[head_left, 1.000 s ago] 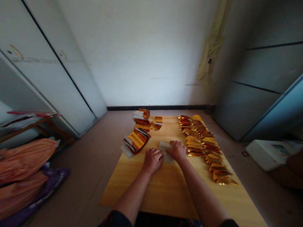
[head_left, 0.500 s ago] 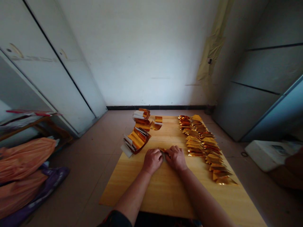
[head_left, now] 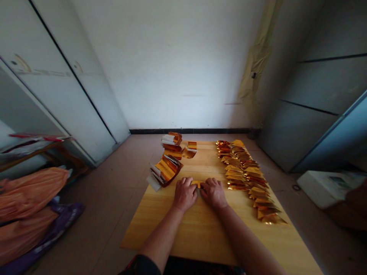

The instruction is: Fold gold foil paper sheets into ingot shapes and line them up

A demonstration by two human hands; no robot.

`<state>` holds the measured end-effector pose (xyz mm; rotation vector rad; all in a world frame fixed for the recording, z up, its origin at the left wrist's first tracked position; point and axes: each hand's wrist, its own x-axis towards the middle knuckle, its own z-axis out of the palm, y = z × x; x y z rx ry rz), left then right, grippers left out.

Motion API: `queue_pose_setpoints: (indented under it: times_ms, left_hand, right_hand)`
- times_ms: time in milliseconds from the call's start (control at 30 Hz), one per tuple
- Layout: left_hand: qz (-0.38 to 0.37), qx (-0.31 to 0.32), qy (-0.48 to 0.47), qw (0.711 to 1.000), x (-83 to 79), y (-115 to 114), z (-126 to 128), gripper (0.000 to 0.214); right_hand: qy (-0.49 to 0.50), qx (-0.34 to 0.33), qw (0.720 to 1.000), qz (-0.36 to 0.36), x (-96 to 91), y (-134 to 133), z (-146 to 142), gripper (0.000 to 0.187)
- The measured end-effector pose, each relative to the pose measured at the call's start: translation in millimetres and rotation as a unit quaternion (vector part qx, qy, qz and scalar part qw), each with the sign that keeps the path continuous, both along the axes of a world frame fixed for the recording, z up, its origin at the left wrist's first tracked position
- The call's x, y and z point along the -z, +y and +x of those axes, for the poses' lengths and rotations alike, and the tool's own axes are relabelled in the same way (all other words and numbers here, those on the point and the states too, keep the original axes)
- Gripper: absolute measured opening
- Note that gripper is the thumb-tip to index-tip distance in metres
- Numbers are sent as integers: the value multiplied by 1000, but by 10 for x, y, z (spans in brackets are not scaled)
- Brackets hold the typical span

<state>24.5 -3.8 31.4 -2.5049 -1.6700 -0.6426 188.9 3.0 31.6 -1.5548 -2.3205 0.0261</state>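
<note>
Right now the folded gold-foil strip (head_left: pixel 196 184) lies between the two hands, its ends tucked under the fingertips of the left hand (head_left: pixel 185 194) and the right hand (head_left: pixel 212 193), both curled closed and pressing it against the pale wooden board (head_left: pixel 200 233). The strip looks narrow, shiny and creased, with much of it hidden by the fingers. Far left of it sits a curved stack of foil sheets (head_left: pixel 164 172) with white paper edges, and to its right runs a long row of folded foil triangles (head_left: pixel 246 175).
</note>
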Motion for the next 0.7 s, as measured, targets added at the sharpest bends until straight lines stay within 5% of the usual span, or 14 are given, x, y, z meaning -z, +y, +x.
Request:
queue_pose_setpoints:
  times_ms: [700]
  left_hand:
    - [-8, 21, 13, 1000, -7, -17, 13, 33]
  right_hand:
    - [48, -28, 998, 24, 68, -301, 219, 15]
